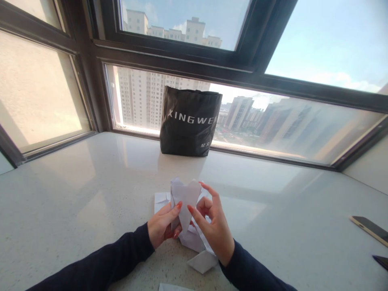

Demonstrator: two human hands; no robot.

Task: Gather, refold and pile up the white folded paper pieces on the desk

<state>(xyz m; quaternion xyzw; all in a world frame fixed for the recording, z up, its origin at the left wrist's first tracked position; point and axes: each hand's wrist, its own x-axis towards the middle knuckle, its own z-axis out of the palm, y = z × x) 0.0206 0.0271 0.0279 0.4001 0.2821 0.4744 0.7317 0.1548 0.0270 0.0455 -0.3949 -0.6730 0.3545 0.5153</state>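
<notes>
A folded sheet of white paper [188, 198] stands upright between my hands, its top edge notched and its lower part narrowing to a point. My left hand [162, 226] pinches it at the lower left, thumb across the front and fingers behind. At its right side, my right hand [216, 222] is curled around the paper, with the thumb on the front face and the index fingertip at the upper right corner. More folded white paper pieces [194, 241] lie just below and behind, partly hidden by my hands. One folded piece [203, 262] pokes out under my right wrist.
A black bag [190, 125] with white lettering stands at the back against the window. On the pale speckled counter [91, 202], a phone [371, 229] lies at the right edge, with a dark object [381, 260] below it. Another white paper [174, 287] shows at the bottom edge.
</notes>
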